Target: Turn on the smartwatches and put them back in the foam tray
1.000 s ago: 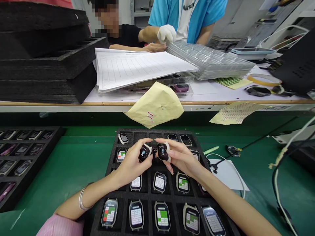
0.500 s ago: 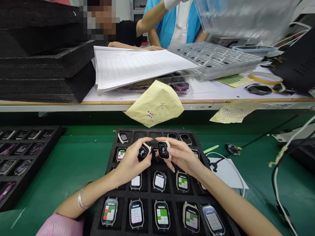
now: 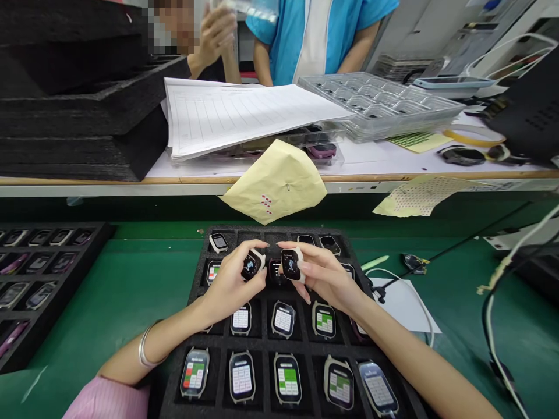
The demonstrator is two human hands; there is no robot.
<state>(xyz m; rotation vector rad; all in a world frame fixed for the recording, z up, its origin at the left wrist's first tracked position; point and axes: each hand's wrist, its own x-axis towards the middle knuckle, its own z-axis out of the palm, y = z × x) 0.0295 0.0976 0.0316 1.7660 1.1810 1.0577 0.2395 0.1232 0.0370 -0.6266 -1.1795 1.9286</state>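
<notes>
Between thumb and fingers, my left hand (image 3: 236, 276) grips a strapless smartwatch (image 3: 251, 265) with a dark lit screen, turned at a slant. My right hand (image 3: 325, 272) pinches a second smartwatch (image 3: 290, 265) with a pale case, its dark screen showing a bluish figure. Both are held above a black foam tray (image 3: 264, 344), a small gap apart. Several watch bodies lie in the tray's pockets; many screens show white grids, some with green or red cells. One watch with a dark screen (image 3: 275, 271) sits in a pocket between my hands, partly hidden.
Another foam tray of watches (image 3: 32, 307) lies at left. On the shelf stand stacked black foam trays (image 3: 78, 122), papers (image 3: 244, 116) and clear plastic trays (image 3: 379, 107). Yellow paper (image 3: 275, 183) hangs from the shelf edge. Cables (image 3: 489, 326) run down the right. Two people are behind the shelf.
My hands keep both watches; the left hand has shifted slightly left. Behind the shelf, the clear plastic sheet and a co-worker's raised arm have moved left.
</notes>
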